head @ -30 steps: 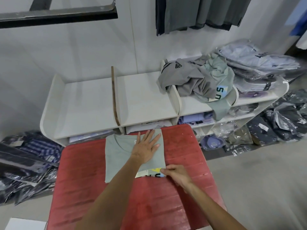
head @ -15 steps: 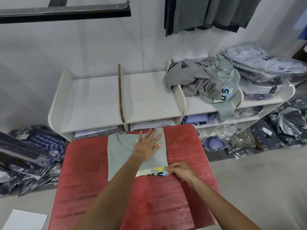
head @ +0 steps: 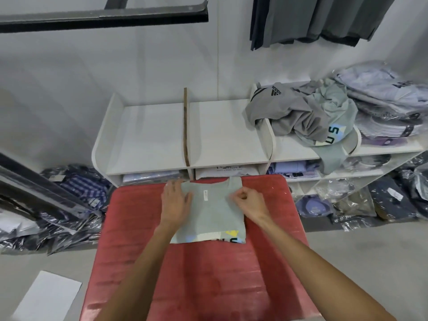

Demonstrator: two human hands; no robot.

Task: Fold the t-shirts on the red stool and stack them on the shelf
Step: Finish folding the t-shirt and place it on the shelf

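Note:
A pale green t-shirt [head: 212,216] lies folded into a rectangle on the far half of the red stool [head: 203,274], its printed hem showing at the near edge. My left hand [head: 174,201] lies on the shirt's left side with fingers mostly straight. My right hand [head: 247,201] has its fingers curled and pinches the shirt's right edge near the collar. The white shelf [head: 222,135] stands just behind the stool; its two left top compartments are bare.
A heap of unfolded grey and green shirts [head: 308,117] fills the shelf's third compartment. Bagged shirts [head: 389,100] pile at the right and on the floor both sides. Dark clothes [head: 312,19] hang above. A white sheet [head: 46,295] lies on the floor left.
The shirt's lower part has been folded up, leaving a shorter rectangle. My right hand moved from the bottom right corner to the upper right edge. My left hand slid to the shirt's left side.

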